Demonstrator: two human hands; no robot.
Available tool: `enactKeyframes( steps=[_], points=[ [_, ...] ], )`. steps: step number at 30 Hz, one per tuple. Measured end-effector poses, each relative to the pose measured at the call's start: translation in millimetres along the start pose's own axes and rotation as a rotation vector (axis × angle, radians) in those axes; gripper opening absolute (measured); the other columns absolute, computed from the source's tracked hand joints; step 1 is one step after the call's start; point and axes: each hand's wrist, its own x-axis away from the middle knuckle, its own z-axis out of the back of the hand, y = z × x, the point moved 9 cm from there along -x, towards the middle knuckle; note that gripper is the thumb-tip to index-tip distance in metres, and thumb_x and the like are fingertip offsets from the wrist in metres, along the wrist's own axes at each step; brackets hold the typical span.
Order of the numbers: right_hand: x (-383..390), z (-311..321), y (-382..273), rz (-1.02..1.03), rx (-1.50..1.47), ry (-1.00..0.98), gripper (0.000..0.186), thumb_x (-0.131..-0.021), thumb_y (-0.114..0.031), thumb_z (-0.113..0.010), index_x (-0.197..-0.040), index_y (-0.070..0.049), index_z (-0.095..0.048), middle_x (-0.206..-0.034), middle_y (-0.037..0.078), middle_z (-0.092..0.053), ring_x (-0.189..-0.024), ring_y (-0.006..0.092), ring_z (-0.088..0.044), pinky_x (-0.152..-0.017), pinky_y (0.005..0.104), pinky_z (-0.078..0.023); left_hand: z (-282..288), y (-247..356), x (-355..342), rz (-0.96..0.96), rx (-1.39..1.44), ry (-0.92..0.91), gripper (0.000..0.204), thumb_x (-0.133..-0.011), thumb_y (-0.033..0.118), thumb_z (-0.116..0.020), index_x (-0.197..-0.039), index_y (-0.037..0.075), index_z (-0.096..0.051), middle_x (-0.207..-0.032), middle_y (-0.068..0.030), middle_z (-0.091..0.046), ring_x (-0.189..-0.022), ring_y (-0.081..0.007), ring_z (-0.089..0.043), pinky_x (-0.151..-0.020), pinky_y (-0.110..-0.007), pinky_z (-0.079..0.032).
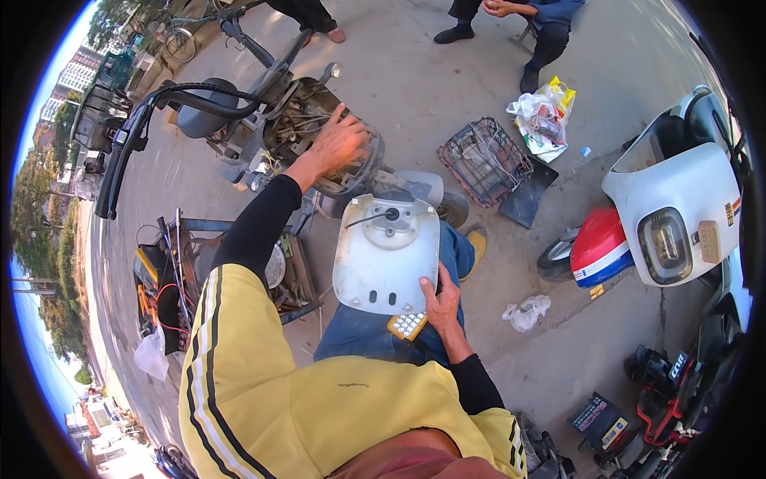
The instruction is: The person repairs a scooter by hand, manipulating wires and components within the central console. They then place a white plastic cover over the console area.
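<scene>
My right hand (441,306) grips the lower right edge of a white plastic scooter panel (379,267), its thumb on the face. The panel rests over my lap, showing a round mount with a thin dark lead and two dark slots at its lower end. Up and to the left, my left hand (341,144) lies with fingers stretched out over the rim of a partly stripped electric scooter (275,132). Beneath and beside that hand is an open cavity full of wires (307,120). Under the panel's lower edge shows a yellow block with white round cells (408,325).
A metal tool box (295,275) stands at my left. To the right are a wire basket (483,162), plastic bags (545,120), a crumpled clear bag (527,313) and a white scooter (678,215). A black battery (600,425) lies lower right. A seated person (550,40) is ahead.
</scene>
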Motion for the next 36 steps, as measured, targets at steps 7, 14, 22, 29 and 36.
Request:
enactKeyframes(
  steps=[7,14,22,29,36],
  points=[
    [3.4,0.1,-4.4,0.020,0.030,-0.001,0.055,-0.105,-0.023,-0.072,-0.148,0.007,-0.057,-0.123,0.022,-0.076,-0.108,0.0233,-0.074,-0.096,0.0358,-0.057,-13.7,-0.5,9.9,-0.032,-0.087,0.044,0.033,-0.096,0.040,-0.075,-0.111,0.011,-0.078,-0.126,-0.0030,-0.070,-0.136,-0.0286,-0.056,-0.130,-0.062,-0.025],
    [-1.3,-3.1,-2.6,0.074,-0.040,0.010,0.054,-0.103,-0.021,-0.071,-0.146,0.010,-0.058,-0.123,0.025,-0.076,-0.109,0.0269,-0.076,-0.097,0.0372,-0.057,-17.8,3.4,1.4,-0.038,-0.224,0.007,0.027,-0.092,0.042,-0.076,-0.099,0.016,-0.083,-0.116,-0.0032,-0.071,-0.136,-0.0282,-0.057,-0.129,-0.062,-0.025],
    [2.2,-0.9,-1.8,0.037,0.006,-0.018,0.053,-0.104,-0.019,-0.069,-0.147,0.009,-0.058,-0.126,0.025,-0.075,-0.113,0.0282,-0.073,-0.099,0.0386,-0.056,-20.1,8.6,8.0,-0.055,-0.217,0.088,0.034,-0.095,0.040,-0.072,-0.101,0.008,-0.080,-0.117,-0.0064,-0.067,-0.127,-0.0291,-0.059,-0.130,-0.055,-0.027],
    [1.2,-2.5,4.7,0.046,0.022,-0.023,0.048,-0.105,-0.019,-0.068,-0.143,0.008,-0.060,-0.121,0.023,-0.077,-0.108,0.0273,-0.074,-0.095,0.0386,-0.056,-33.6,-7.3,7.8,0.035,-0.237,0.022,0.050,-0.097,0.047,-0.070,-0.125,0.005,-0.073,-0.134,-0.0103,-0.068,-0.136,-0.0286,-0.057,-0.130,-0.053,-0.027],
    [5.9,-5.6,-2.6,0.053,-0.032,-0.015,0.046,-0.105,-0.019,-0.068,-0.142,0.008,-0.060,-0.121,0.020,-0.076,-0.108,0.0247,-0.071,-0.096,0.0375,-0.055,-22.9,2.0,7.4,-0.001,-0.231,0.053,0.056,-0.101,0.044,-0.066,-0.140,0.004,-0.065,-0.149,-0.0120,-0.063,-0.148,-0.0282,-0.051,-0.131,-0.059,-0.023]
  ],
)
